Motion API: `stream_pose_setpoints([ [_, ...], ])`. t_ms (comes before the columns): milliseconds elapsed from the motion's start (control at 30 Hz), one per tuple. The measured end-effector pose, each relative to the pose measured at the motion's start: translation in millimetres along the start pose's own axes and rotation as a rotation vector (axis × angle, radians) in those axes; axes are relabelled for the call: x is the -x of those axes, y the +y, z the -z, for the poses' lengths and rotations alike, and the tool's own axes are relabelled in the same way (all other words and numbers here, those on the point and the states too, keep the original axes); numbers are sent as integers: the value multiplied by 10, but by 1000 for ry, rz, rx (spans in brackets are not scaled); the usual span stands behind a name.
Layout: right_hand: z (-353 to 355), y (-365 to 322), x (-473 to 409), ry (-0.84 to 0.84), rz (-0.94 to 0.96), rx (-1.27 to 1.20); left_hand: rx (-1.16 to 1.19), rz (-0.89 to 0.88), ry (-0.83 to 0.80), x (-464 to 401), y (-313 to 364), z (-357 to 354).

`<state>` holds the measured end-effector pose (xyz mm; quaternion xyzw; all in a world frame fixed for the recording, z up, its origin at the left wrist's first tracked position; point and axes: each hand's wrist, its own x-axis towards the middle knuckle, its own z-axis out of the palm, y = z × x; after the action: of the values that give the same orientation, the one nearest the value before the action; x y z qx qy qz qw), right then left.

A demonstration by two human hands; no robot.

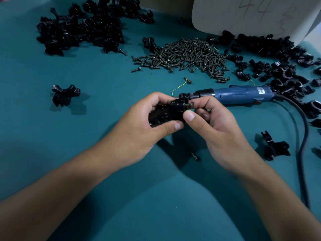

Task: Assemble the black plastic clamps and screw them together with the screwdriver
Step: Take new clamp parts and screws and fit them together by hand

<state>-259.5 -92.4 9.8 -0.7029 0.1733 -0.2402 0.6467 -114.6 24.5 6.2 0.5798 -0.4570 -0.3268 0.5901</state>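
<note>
Fingers: left hand (139, 126) grips black plastic clamp (166, 113), right hand (213, 124) pinches small dark screw (189, 104) | advice: seat it square (screwdriver later).

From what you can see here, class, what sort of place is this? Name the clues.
Probably a small-parts assembly bench in a workshop or factory. Clues: a heap of loose screws, piles of identical black clamp parts on a teal work surface, and a corded blue electric screwdriver lying ready.
</note>
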Motion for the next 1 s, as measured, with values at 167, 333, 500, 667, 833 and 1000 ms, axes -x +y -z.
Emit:
stream_pose_setpoints([
  [167,-13,-9,6,-12,11,-11,-9,13,-3,6,17,1],
  [333,-2,14,-3,-29,41,-37,-5,5,16,12,17,-15],
  [500,-27,18,-4,-23,50,-89,-1,-7,48,11,14,-13],
  [667,-39,7,-1,-9,49,-128,21,-20,74,8,9,-15],
  [833,-47,31,-15,30,20,-104,-17,-12,22,31,9,-66],
  [1000,-39,19,-10,6,14,-95,-11,-18,28,40,22,-73],
])
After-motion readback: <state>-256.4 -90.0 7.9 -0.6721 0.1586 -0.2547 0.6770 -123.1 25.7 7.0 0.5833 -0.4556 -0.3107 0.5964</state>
